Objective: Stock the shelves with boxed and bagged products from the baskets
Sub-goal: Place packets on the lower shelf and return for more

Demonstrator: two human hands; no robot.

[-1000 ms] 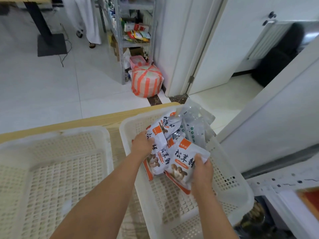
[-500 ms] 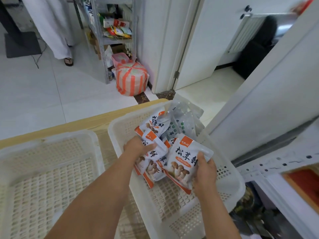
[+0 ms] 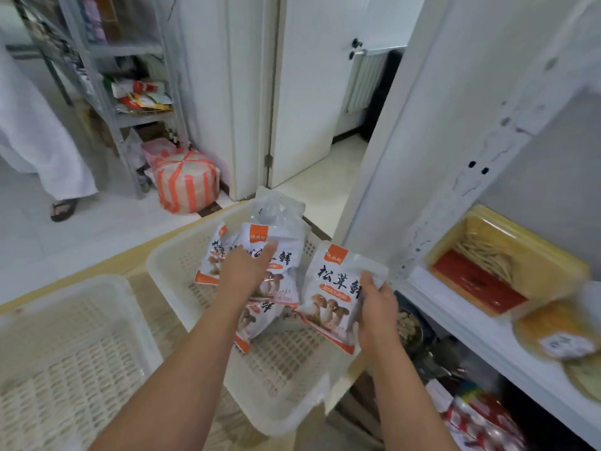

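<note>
From my station I see both bare forearms reaching out over the table. My right hand (image 3: 377,304) holds one mushroom bag (image 3: 328,294) by its right edge, thumb on the printed front and the other fingers curled behind it. The bag is white with an orange tag at its top corner, black characters and a picture of brown mushrooms. It hangs tilted over the right side of the right basket (image 3: 169,257), between the basket and the white shelf unit (image 3: 455,307); whether its lower edge touches the rim I cannot tell. My left hand (image 3: 244,271) lies on the pile of bags (image 3: 283,265) inside that basket, fingers stretched fairly straight across the topmost one, pressing rather than clasping; the thumb is hidden. The pile sits toward the far side of the basket, with a clear greyish pouch (image 3: 276,213) standing behind it. A left basket (image 3: 107,281) of the same white perforated plastic sits just beside the first, both on a wooden table (image 3: 162,317). On the shelf level to my right lies a yellow tray (image 3: 536,245) with a red label, and round yellow packs (image 3: 553,327) near it; red-and-white packets (image 3: 481,421) show blurred on the level below. Far off stand a grey metal rack (image 3: 130,122), an orange-striped bundle (image 3: 185,180) on the floor, and a person in white clothing (image 3: 39,141) wearing a sandal
</note>
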